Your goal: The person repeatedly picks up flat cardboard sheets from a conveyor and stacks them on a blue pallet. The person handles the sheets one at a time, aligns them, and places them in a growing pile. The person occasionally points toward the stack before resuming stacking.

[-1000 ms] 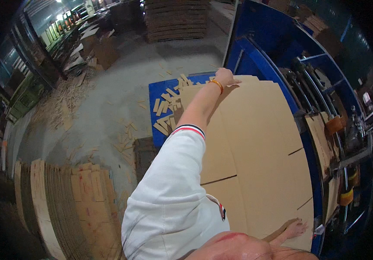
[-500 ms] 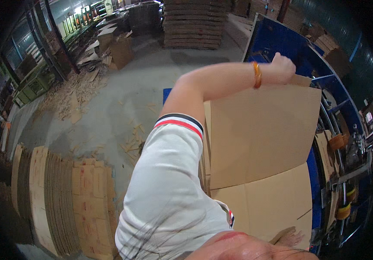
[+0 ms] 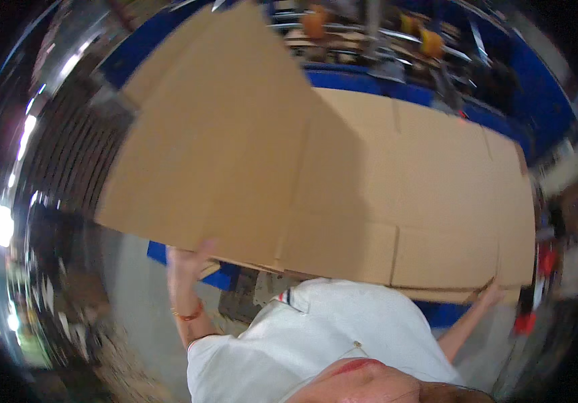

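Note:
A wide brown cardboard sheet (image 3: 430, 174) with creases and slots spreads out in front of me on a blue machine bed. Its left panel (image 3: 221, 148) is lifted at a tilt and shades the part beside it. My left hand (image 3: 191, 262), somewhat blurred, grips the near edge of that raised panel, thumb on top and fingers hidden underneath. At the near right corner, my right hand (image 3: 492, 293) is closed on the sheet's edge, its fingers partly out of sight. More cardboard edges show below the sheet along the near side.
Beyond the sheet runs the blue machine frame (image 3: 369, 79) with metal rods and orange-yellow rollers (image 3: 431, 43). Stacked cardboard (image 3: 74, 154) stands blurred at the left. Red parts (image 3: 525, 324) show at the right. Scraps lie on the grey floor (image 3: 138, 289).
The view has swung round toward the machine. My left hand has come from its far reach to the raised panel's near edge. My right hand, earlier flat on the sheet, now holds its corner.

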`<state>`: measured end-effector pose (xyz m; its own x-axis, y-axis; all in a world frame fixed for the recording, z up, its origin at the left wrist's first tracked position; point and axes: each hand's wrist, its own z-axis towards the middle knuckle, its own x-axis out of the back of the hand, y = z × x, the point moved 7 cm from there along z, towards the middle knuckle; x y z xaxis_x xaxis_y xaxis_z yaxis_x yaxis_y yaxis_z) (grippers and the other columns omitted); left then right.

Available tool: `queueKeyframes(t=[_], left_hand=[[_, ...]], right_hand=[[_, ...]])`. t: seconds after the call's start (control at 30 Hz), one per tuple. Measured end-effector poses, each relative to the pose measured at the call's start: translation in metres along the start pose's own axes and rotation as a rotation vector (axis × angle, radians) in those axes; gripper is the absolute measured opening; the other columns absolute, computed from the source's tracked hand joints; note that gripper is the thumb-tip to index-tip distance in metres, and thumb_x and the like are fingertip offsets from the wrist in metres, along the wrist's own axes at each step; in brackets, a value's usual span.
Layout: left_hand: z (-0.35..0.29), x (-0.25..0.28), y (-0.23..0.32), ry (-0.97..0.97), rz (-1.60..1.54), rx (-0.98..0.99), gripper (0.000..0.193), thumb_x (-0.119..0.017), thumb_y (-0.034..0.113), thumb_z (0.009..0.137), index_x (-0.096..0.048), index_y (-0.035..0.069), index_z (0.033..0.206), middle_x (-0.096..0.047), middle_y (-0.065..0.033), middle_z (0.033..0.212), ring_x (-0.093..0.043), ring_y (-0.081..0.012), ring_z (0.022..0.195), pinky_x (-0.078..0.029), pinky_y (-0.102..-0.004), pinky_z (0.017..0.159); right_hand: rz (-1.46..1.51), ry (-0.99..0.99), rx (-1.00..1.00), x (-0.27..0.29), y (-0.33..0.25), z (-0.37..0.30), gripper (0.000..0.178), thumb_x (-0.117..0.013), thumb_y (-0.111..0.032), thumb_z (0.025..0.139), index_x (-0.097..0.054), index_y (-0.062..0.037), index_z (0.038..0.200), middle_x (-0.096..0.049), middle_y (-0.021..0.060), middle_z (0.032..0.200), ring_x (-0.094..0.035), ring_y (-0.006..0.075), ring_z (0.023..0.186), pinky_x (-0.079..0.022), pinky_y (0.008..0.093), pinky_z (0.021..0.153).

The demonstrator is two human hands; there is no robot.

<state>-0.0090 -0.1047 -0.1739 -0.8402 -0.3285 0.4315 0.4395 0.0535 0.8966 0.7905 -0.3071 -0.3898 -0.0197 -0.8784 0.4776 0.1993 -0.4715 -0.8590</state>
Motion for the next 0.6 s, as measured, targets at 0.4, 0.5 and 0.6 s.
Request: queueKeyframes(t=[0.4,0.5,0.6], left_hand=[[0.184,0.055,-0.048,0.098,-0.134,-0.250,0.027,-0.065,0.007,0.086,-0.057,-0.004,0.109,-0.063,-0.0067,0.102,-0.056,-0.0120,0.091,-0.045,-0.0266,0.082],[0.177,0.048,-0.054,0.072,-0.094,-0.277,0.024,-0.064,0.007,0.087,-0.059,-0.004,0.108,-0.063,-0.0064,0.102,-0.056,-0.0120,0.091,-0.045,-0.0266,0.082],[0.176,0.041,-0.059,0.045,-0.062,-0.295,0.024,-0.063,0.007,0.087,-0.059,-0.004,0.108,-0.063,-0.0079,0.103,-0.057,-0.0138,0.093,-0.045,-0.0273,0.084]], right_hand=[[0.852,0.049,-0.493,0.030,0.063,-0.025,0.019,-0.063,-0.024,0.087,-0.058,-0.0088,0.098,-0.050,-0.0018,0.075,-0.044,0.0086,0.066,-0.040,0.0265,0.055],[0.591,0.258,-0.442,0.038,0.024,-0.047,0.023,-0.065,-0.026,0.086,-0.058,-0.0102,0.101,-0.050,-0.0005,0.081,-0.043,0.0091,0.071,-0.040,0.0257,0.058],[0.707,0.154,-0.546,0.043,0.083,-0.019,0.026,-0.066,-0.027,0.084,-0.058,-0.0099,0.103,-0.050,0.0006,0.085,-0.045,0.0108,0.076,-0.042,0.0260,0.063]])
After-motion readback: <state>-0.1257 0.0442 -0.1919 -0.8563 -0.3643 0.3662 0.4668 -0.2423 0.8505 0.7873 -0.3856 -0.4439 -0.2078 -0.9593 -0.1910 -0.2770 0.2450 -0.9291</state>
